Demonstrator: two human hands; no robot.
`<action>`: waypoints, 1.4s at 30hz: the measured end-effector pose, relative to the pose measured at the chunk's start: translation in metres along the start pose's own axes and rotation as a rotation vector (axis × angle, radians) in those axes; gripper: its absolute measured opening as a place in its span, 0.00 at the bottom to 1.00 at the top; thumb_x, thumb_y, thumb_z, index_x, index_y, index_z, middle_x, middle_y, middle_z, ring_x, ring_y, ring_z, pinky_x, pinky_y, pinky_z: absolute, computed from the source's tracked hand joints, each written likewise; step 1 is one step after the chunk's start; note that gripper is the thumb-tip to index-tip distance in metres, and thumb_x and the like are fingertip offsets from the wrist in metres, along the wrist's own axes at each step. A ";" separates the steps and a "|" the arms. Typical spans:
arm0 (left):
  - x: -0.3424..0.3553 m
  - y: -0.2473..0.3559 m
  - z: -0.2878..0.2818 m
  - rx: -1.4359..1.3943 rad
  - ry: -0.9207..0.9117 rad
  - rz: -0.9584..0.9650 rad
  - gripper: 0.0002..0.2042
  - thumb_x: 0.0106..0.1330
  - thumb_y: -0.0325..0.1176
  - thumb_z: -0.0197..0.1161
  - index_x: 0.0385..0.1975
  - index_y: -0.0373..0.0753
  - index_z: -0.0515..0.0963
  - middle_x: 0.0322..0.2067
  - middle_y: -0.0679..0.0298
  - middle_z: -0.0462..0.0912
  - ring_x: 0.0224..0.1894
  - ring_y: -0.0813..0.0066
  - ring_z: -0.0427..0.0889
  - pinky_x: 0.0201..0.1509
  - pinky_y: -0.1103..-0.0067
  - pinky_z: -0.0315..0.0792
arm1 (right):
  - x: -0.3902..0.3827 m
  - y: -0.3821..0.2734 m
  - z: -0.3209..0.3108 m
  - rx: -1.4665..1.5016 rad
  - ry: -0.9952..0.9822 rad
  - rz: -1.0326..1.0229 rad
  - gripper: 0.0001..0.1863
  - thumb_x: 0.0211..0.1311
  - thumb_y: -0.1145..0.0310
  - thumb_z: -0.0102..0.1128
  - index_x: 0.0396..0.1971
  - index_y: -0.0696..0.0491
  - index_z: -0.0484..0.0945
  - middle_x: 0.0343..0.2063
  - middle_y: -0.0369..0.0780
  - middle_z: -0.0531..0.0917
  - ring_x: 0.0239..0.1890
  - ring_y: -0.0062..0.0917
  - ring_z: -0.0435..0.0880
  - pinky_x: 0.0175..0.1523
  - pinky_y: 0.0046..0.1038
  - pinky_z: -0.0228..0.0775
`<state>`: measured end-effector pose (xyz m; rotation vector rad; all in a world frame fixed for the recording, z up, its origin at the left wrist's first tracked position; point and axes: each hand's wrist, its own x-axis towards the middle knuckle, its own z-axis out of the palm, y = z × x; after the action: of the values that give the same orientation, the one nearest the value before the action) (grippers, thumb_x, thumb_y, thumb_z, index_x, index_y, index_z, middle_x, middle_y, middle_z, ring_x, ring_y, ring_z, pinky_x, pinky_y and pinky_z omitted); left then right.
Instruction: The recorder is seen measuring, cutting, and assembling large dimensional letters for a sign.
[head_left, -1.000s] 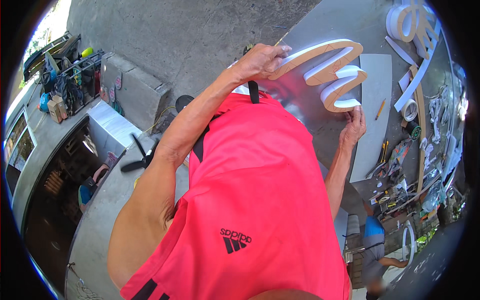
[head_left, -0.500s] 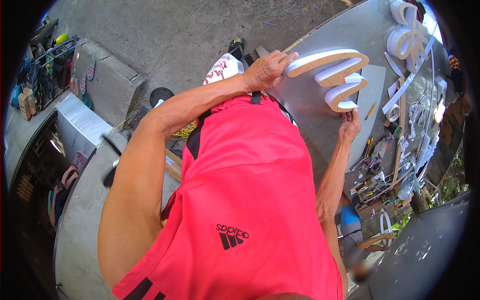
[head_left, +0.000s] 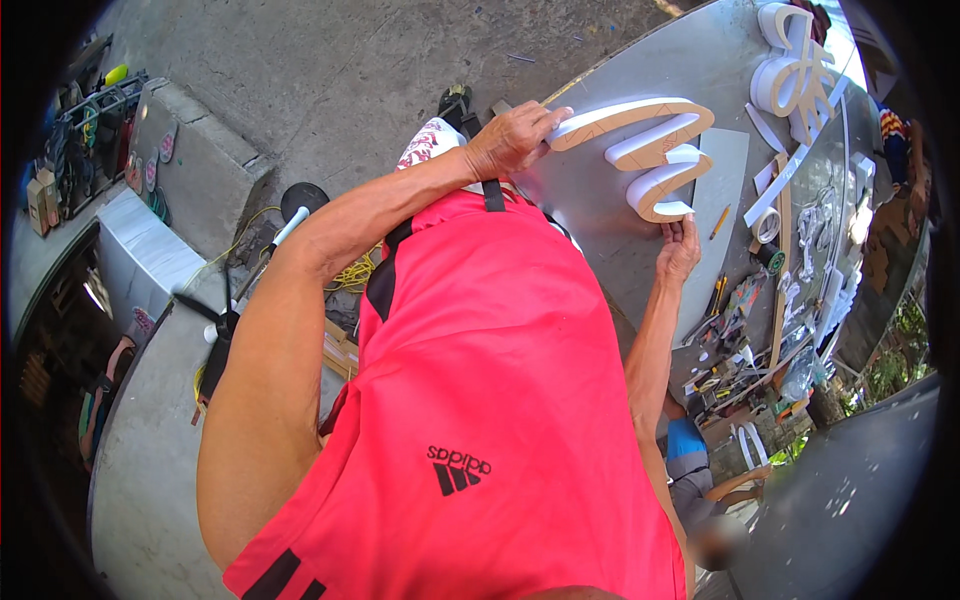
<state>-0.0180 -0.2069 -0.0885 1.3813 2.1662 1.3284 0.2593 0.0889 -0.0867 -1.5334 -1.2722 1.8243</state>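
So the person in the pinkish-red shirt (head_left: 480,400) has a curvy cutout (head_left: 645,152) spread between both hands, brown face showing and a white edge running round it. Left grip (head_left: 515,140) is closed on one end, fingers right at the tip of the long upper stroke. Right grip (head_left: 679,250) has the other end, fingertips pinching the bottom curl, though part of that hold is hidden from where I'm standing. So basically the whole thing sits between the two grips, right of the left one and just beyond the right one.

It's over the grey table (head_left: 700,60), partly overlapping a pale sheet (head_left: 725,170). Honestly can't tell if it's touching down or held a bit above. Yellow pencil (head_left: 720,222) lies on the sheet near the right grip, with a tape roll (head_left: 767,226) further right and a messy pile of tools (head_left: 730,370) closer in. More white-edged lettering (head_left: 780,85) is up at the far corner. Off to the right, a co-worker (head_left: 690,475) holds a white loop (head_left: 750,445).
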 end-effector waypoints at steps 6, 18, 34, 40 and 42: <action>0.001 0.000 -0.001 -0.002 -0.014 -0.025 0.36 0.51 0.19 0.66 0.66 0.32 0.69 0.40 0.53 0.80 0.43 0.53 0.80 0.48 0.65 0.77 | -0.001 0.000 0.009 0.002 0.010 -0.018 0.20 0.69 0.64 0.67 0.54 0.61 0.79 0.46 0.41 0.86 0.46 0.29 0.87 0.52 0.33 0.81; 0.089 0.035 -0.006 -0.144 -0.202 -0.303 0.33 0.68 0.44 0.66 0.69 0.35 0.68 0.55 0.49 0.81 0.59 0.50 0.78 0.65 0.63 0.70 | -0.013 0.003 0.013 0.029 0.091 -0.035 0.25 0.65 0.62 0.71 0.56 0.64 0.80 0.42 0.40 0.86 0.40 0.23 0.85 0.47 0.28 0.79; 0.179 0.039 0.087 0.116 -0.125 -0.224 0.24 0.66 0.35 0.69 0.58 0.29 0.75 0.47 0.49 0.83 0.50 0.49 0.80 0.53 0.62 0.75 | -0.025 -0.005 0.024 -0.042 0.181 0.056 0.22 0.66 0.63 0.71 0.54 0.61 0.83 0.44 0.38 0.87 0.45 0.21 0.83 0.51 0.26 0.74; 0.186 0.041 0.085 0.105 -0.130 -0.180 0.24 0.62 0.27 0.71 0.59 0.30 0.76 0.47 0.51 0.83 0.48 0.51 0.80 0.52 0.65 0.76 | -0.031 -0.020 0.028 -0.048 0.193 0.137 0.21 0.66 0.65 0.70 0.55 0.61 0.83 0.48 0.39 0.85 0.53 0.23 0.80 0.62 0.26 0.69; 0.186 0.041 0.086 0.108 -0.139 -0.183 0.25 0.61 0.26 0.72 0.59 0.31 0.76 0.47 0.51 0.83 0.47 0.52 0.80 0.52 0.65 0.76 | -0.032 -0.024 0.030 -0.037 0.192 0.143 0.21 0.66 0.65 0.70 0.56 0.60 0.83 0.49 0.39 0.84 0.54 0.23 0.80 0.63 0.27 0.68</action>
<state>-0.0378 -0.0009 -0.0578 1.2377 2.2364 1.0336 0.2355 0.0642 -0.0509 -1.8139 -1.1382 1.6966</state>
